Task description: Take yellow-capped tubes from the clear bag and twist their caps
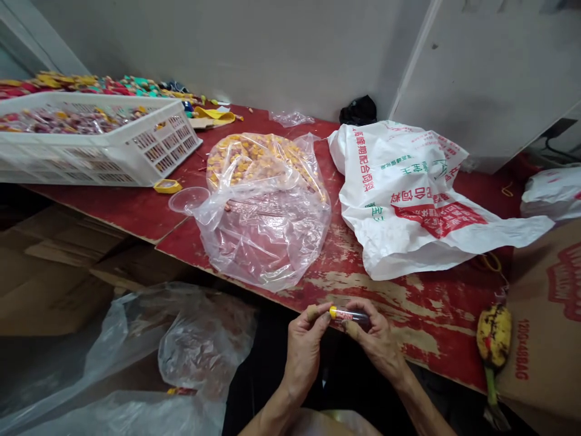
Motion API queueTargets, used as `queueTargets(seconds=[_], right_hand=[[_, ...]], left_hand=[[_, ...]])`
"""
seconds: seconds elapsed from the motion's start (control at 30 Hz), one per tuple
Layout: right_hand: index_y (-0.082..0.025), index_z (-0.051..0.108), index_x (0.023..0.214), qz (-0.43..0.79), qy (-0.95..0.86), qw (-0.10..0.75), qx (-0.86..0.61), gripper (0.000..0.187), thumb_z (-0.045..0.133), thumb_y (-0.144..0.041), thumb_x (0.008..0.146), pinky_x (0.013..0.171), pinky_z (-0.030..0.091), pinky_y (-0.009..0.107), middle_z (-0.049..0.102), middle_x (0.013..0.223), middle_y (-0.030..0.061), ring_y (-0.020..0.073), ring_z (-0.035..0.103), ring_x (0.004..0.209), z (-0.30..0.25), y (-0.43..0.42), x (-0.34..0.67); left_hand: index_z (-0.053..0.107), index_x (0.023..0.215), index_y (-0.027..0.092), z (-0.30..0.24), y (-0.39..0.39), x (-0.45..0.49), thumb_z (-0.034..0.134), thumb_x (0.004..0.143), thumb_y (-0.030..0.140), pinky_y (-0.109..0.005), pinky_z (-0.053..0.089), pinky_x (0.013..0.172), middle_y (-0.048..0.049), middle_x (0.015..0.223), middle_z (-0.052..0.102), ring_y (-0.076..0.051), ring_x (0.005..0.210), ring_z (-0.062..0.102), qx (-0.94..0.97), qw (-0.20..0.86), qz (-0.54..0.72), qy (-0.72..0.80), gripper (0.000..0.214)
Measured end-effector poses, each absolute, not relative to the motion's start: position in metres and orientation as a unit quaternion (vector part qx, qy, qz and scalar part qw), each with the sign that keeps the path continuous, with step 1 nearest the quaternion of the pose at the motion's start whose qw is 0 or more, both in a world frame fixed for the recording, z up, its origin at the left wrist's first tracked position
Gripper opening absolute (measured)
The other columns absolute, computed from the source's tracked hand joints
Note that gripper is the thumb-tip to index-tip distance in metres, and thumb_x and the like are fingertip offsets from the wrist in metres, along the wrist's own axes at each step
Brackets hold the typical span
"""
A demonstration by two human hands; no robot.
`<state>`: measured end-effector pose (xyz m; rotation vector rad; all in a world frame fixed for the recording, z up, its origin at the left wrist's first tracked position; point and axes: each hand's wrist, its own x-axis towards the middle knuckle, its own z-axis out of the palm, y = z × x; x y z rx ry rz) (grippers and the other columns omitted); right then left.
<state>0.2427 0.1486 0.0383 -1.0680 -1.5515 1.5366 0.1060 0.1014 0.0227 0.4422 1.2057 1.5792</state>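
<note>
Between my two hands, over the near edge of the table, is a small dark tube with a yellow end and reddish print [348,315]. The fingertips of my left hand [306,345] pinch its yellow end. Around the dark body close the thumb and fingers of my right hand [379,342]. Farther back lies a clear plastic bag [267,224], its far part filled with many small yellow and reddish pieces. To the right of that bag, a white woven sack with red and green print [403,194] lies crumpled.
A white plastic crate [158,145] full of small items stands at left, with colourful pieces [136,86] behind it. A banana [494,336] rests at right beside a cardboard box [544,315]. Clear plastic sheeting [136,363] hangs below left of the red table [363,297].
</note>
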Motion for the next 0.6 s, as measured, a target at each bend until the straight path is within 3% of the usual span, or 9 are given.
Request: queueTargets(seconds=[0.23, 0.33, 0.47, 0.6], right_hand=[[-0.017, 0.063, 0.098, 0.613, -0.534, 0.373, -0.448, 0.04, 0.071, -0.048, 0.075, 0.055, 0.048, 0.025, 0.063, 0.076, 0.0032, 0.0151, 0.058, 0.059, 0.008, 0.135, 0.239], [-0.017, 0.063, 0.098, 0.657, -0.515, 0.349, -0.426, 0.037, 0.07, -0.047, 0.077, 0.054, 0.047, 0.025, 0.06, 0.062, -0.0001, 0.0145, 0.056, 0.053, 0.006, 0.131, 0.239], [-0.02, 0.068, 0.089, 0.61, -0.657, 0.272, -0.35, 0.016, 0.066, -0.031, 0.076, 0.057, 0.046, 0.023, 0.064, 0.073, 0.0017, 0.0156, 0.058, 0.063, 0.028, 0.123, 0.235], [-0.024, 0.068, 0.09, 0.565, -0.729, 0.277, -0.268, 0.015, 0.06, -0.022, 0.077, 0.061, 0.05, 0.022, 0.067, 0.079, 0.0012, 0.0168, 0.062, 0.067, 0.032, 0.108, 0.237]], left_hand=[[0.073, 0.098, 0.015, 0.026, 0.09, 0.108, 0.068, 0.077, 0.046, -0.028, 0.049, 0.071, -0.0074, 0.086, 0.069, -0.02, 0.075, 0.062, 0.244, 0.555, 0.6, 0.522, 0.038], [0.072, 0.086, 0.013, 0.024, 0.1, 0.096, 0.059, 0.081, 0.054, -0.028, 0.048, 0.067, -0.0085, 0.076, 0.068, -0.02, 0.068, 0.06, 0.273, 0.561, 0.567, 0.538, 0.044], [0.069, 0.076, 0.013, 0.025, 0.115, 0.09, 0.049, 0.082, 0.066, -0.028, 0.046, 0.064, -0.0086, 0.077, 0.067, -0.018, 0.064, 0.059, 0.239, 0.562, 0.597, 0.52, 0.056], [0.068, 0.068, 0.011, 0.031, 0.109, 0.101, 0.035, 0.074, 0.083, -0.023, 0.037, 0.051, -0.0102, 0.06, 0.063, -0.015, 0.052, 0.054, 0.214, 0.695, 0.498, 0.473, 0.08]])
